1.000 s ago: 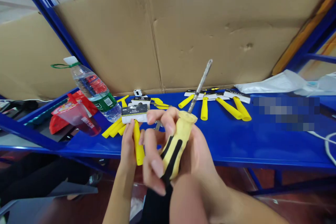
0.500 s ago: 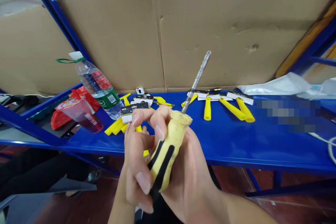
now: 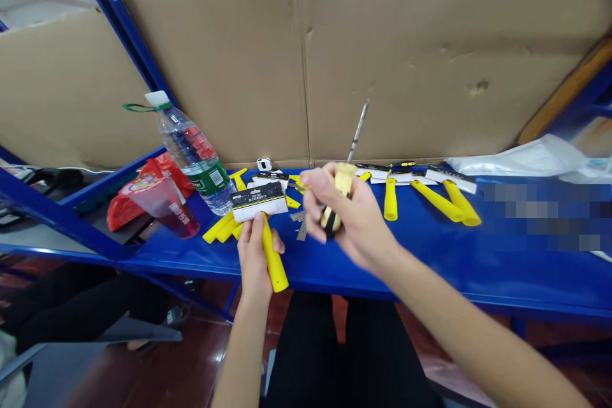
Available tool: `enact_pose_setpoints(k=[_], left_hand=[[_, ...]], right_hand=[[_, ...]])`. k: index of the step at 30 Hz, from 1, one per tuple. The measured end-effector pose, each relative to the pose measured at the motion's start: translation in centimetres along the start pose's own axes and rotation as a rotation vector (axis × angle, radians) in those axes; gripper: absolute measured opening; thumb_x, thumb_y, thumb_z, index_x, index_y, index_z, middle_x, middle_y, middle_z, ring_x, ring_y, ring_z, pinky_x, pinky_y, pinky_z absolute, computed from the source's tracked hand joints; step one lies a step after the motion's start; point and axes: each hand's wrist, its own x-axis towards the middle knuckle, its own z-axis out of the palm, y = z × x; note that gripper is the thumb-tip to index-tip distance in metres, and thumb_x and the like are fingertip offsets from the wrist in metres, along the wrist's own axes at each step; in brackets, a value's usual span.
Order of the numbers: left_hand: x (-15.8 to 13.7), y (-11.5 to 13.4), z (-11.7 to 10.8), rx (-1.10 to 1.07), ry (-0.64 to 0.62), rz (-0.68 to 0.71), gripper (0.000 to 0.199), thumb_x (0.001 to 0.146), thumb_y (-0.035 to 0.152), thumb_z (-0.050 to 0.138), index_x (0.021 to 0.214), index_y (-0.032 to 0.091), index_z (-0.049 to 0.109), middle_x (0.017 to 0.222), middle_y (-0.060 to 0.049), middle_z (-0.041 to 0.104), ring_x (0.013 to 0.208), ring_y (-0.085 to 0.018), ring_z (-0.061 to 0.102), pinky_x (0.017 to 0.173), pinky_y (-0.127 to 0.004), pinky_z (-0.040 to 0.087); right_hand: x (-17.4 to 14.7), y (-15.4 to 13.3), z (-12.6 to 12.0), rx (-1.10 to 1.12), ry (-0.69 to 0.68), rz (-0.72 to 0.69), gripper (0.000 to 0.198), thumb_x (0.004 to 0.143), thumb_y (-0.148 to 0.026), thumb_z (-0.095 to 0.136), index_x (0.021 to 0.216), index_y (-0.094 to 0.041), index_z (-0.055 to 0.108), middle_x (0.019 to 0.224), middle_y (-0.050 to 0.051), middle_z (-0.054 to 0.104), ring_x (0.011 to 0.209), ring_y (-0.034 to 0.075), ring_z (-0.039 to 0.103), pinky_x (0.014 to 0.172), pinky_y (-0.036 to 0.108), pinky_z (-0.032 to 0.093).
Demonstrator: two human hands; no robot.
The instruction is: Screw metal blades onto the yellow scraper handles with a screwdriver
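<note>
My right hand (image 3: 358,223) is closed round the handle of a screwdriver (image 3: 343,182). That handle is pale yellow with black stripes, and its metal shaft points up and away from me. Lower and to the left, my left hand (image 3: 257,261) grips a yellow-handled scraper (image 3: 274,261). A black-and-white card cover (image 3: 261,201) hides the scraper's head. Between the two hands, small flat metal pieces (image 3: 301,228) lie on the blue table (image 3: 335,271). More yellow handles (image 3: 218,228) lie just left of my left hand.
Several carded yellow-handled scrapers (image 3: 437,199) lie at the right rear. A water bottle (image 3: 201,162) and a reddish plastic cup (image 3: 169,207) stand at the left. White plastic wrapping (image 3: 516,156) lies at the right rear. Cardboard (image 3: 406,64) walls the back; a blue post (image 3: 138,38) rises at the left.
My right hand has drawn away from my face toward the table, carrying the screwdriver. My left hand and its scraper, mostly hidden behind it before, now show plainly.
</note>
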Motion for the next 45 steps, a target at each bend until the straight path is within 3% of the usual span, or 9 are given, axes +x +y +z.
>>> enact_pose_setpoints(k=[4, 7, 12, 16, 24, 29, 33, 39, 45], left_hand=[[-0.5, -0.2, -0.1, 0.069, -0.002, -0.042, 0.047, 0.088, 0.054, 0.091, 0.112, 0.020, 0.069, 0.082, 0.002, 0.072, 0.048, -0.006, 0.053, 0.048, -0.020, 0.044], [-0.8, -0.4, 0.0, 0.175, -0.077, -0.062, 0.050, 0.092, 0.058, 0.087, 0.115, 0.018, 0.070, 0.062, 0.005, 0.062, 0.046, -0.010, 0.055, 0.047, -0.021, 0.044], [-0.8, -0.9, 0.1, 0.274, -0.205, -0.033, 0.049, 0.092, 0.055, 0.087, 0.121, 0.019, 0.070, 0.084, -0.001, 0.074, 0.049, -0.011, 0.061, 0.048, -0.024, 0.049], [-1.1, -1.0, -0.2, 0.280, -0.264, 0.014, 0.042, 0.093, 0.049, 0.087, 0.119, 0.020, 0.071, 0.099, -0.005, 0.078, 0.051, -0.011, 0.062, 0.050, -0.025, 0.051], [-1.9, -1.3, -0.8, 0.259, -0.389, 0.069, 0.037, 0.087, 0.050, 0.091, 0.090, 0.018, 0.072, 0.057, -0.002, 0.066, 0.047, -0.018, 0.063, 0.052, -0.031, 0.054], [-2.7, -1.5, 2.2, 0.222, -0.409, -0.009, 0.047, 0.092, 0.053, 0.087, 0.120, 0.020, 0.068, 0.089, -0.006, 0.078, 0.056, -0.018, 0.070, 0.052, -0.031, 0.061], [-2.4, -3.2, 5.1, 0.287, -0.505, -0.084, 0.074, 0.088, 0.051, 0.091, 0.147, 0.025, 0.056, 0.134, -0.014, 0.070, 0.083, -0.021, 0.080, 0.071, -0.038, 0.070], [0.9, -7.1, 9.4, 0.783, -0.597, 0.173, 0.075, 0.100, 0.026, 0.075, 0.168, 0.024, 0.042, 0.145, -0.019, 0.065, 0.114, -0.029, 0.074, 0.107, -0.050, 0.059], [7.2, -7.5, 13.3, 1.162, -0.596, 0.380, 0.064, 0.099, 0.003, 0.043, 0.162, 0.007, 0.052, 0.129, -0.026, 0.067, 0.125, -0.037, 0.067, 0.115, -0.053, 0.051]], right_hand=[[5.8, 2.0, -6.0, -0.481, 0.057, 0.007, 0.059, 0.063, -0.048, 0.107, 0.075, -0.023, 0.054, 0.086, 0.005, 0.077, 0.067, 0.014, 0.066, 0.058, 0.028, 0.060], [7.3, 3.7, -8.1, -0.422, -0.072, 0.162, 0.064, 0.058, -0.041, 0.108, 0.074, -0.024, 0.049, 0.085, 0.005, 0.078, 0.074, 0.016, 0.070, 0.072, 0.036, 0.068], [6.3, 4.5, -8.1, -0.297, -0.126, 0.180, 0.065, 0.059, -0.035, 0.105, 0.081, -0.025, 0.044, 0.078, -0.002, 0.074, 0.069, 0.015, 0.069, 0.061, 0.028, 0.060], [5.5, 3.4, -8.0, -0.300, -0.221, 0.124, 0.065, 0.064, -0.035, 0.103, 0.082, -0.026, 0.041, 0.085, 0.002, 0.078, 0.082, 0.021, 0.077, 0.070, 0.031, 0.061], [2.4, 0.3, -7.0, -0.453, -0.247, -0.046, 0.060, 0.074, -0.036, 0.100, 0.082, -0.026, 0.042, 0.094, 0.004, 0.082, 0.084, 0.022, 0.076, 0.076, 0.037, 0.061], [1.8, -2.7, -8.6, -0.554, -0.113, -0.131, 0.054, 0.075, -0.031, 0.098, 0.081, -0.025, 0.044, 0.095, 0.005, 0.081, 0.087, 0.022, 0.074, 0.075, 0.034, 0.059], [4.7, -5.1, -14.1, -0.572, 0.080, -0.153, 0.056, 0.060, -0.020, 0.095, 0.080, -0.026, 0.043, 0.081, 0.001, 0.073, 0.078, 0.021, 0.072, 0.062, 0.029, 0.053], [10.1, -5.0, -22.7, -1.027, 0.298, -0.063, 0.042, 0.065, -0.020, 0.080, 0.078, -0.027, 0.040, 0.077, 0.002, 0.070, 0.069, 0.020, 0.067, 0.059, 0.031, 0.058], [11.7, -1.6, -25.1, -1.372, 0.336, -0.056, 0.022, 0.091, -0.034, 0.066, 0.078, -0.026, 0.051, 0.077, 0.007, 0.071, 0.085, 0.026, 0.070, 0.078, 0.033, 0.053]])
